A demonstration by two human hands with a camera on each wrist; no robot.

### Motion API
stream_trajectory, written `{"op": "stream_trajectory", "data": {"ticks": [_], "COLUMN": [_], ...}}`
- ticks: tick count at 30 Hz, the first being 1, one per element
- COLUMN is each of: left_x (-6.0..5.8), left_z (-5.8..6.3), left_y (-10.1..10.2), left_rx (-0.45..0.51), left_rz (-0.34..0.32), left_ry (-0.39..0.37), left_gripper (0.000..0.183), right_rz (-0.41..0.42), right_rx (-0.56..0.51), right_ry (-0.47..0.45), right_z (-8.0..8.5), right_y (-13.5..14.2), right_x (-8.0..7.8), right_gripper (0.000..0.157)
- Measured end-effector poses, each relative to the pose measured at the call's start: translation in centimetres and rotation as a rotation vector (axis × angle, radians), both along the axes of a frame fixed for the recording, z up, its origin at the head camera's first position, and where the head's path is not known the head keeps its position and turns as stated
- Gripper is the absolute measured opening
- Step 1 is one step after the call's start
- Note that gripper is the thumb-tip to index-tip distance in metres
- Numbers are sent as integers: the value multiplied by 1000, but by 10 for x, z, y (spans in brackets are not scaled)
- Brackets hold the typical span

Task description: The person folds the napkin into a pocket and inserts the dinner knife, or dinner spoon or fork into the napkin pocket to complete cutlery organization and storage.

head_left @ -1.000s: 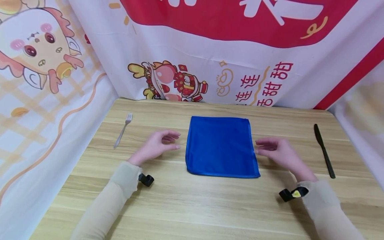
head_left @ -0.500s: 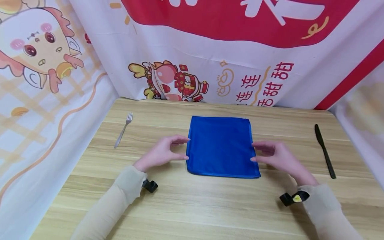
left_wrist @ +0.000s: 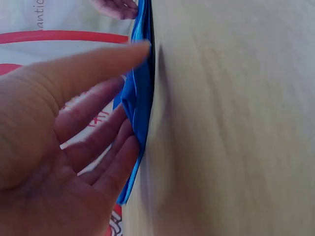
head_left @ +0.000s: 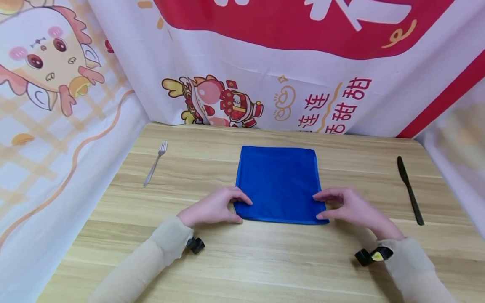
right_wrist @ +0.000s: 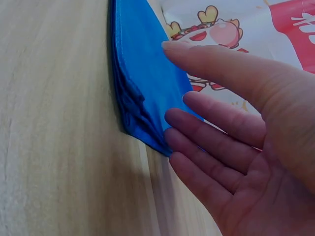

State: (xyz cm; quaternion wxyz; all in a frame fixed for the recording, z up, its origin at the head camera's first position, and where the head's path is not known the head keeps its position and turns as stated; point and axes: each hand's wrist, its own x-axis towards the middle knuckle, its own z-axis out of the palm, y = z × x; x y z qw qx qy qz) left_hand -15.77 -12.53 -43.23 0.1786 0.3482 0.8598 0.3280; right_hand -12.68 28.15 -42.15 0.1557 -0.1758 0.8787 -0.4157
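Note:
A folded blue cloth [head_left: 280,181] lies flat on the wooden table in the head view. My left hand [head_left: 217,206] is at its near left corner, fingers over the left edge and thumb by the front edge. In the left wrist view the thumb and fingers of that hand [left_wrist: 59,128] stand apart, fingertips right at the cloth's edge [left_wrist: 140,93]. My right hand [head_left: 350,206] is at the near right corner, thumb and fingers spread. The right wrist view shows its relaxed fingers [right_wrist: 211,142] beside the layered corner of the cloth [right_wrist: 147,83].
A fork [head_left: 155,164] lies at the left of the table [head_left: 265,261]. To the right lies a black knife [head_left: 410,189]. A printed curtain [head_left: 242,63] hangs behind the table's far edge, with another patterned sheet [head_left: 57,126] along the left side.
Both hands have come toward the near edge of the cloth, the left one also moving right until its fingers overlap the cloth. The cloth, fork and knife have stayed in place.

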Motion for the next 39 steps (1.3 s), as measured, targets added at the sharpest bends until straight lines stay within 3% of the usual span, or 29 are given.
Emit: {"op": "stream_trajectory", "data": {"ticks": [6, 13, 23, 29, 34, 39], "left_x": [-3, -4, -10, -14, -13, -10], "left_z": [-1, 2, 6, 9, 6, 3], "left_y": [5, 9, 8, 8, 9, 11], "left_rx": [-7, 19, 114, 149, 119, 100], "left_rz": [-7, 69, 159, 154, 137, 131], "left_ry": [40, 48, -36, -44, -81, -64], "left_gripper": [27, 13, 19, 25, 29, 37], "right_rz": [1, 10, 80, 54, -9, -33], "right_rx": [-9, -2, 87, 117, 97, 70], "right_ry": [-24, -23, 90, 161, 134, 68], "right_z": [-1, -3, -4, -7, -8, -6], "right_y": [2, 0, -7, -9, -6, -4], "right_x": [0, -1, 2, 2, -3, -8], "right_gripper": [46, 46, 53, 20, 16, 19]}}
